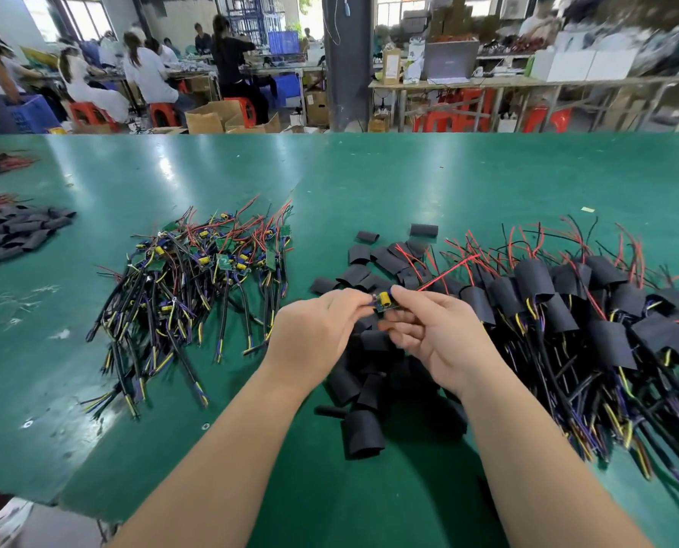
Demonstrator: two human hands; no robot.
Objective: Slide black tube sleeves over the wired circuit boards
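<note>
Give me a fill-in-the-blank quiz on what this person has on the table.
1. The left hand and right hand pinch one board with a ___ part.
2. The loose sleeves are ___.
3. The bare boards lie to the hands' ___.
4. The sleeved boards lie to their ___.
Missing: yellow, black, left, right.

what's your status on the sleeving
Left hand and right hand pinch one board. Board bare, no sleeve on. Loose sleeves beneath. Nothing blocking.
</note>
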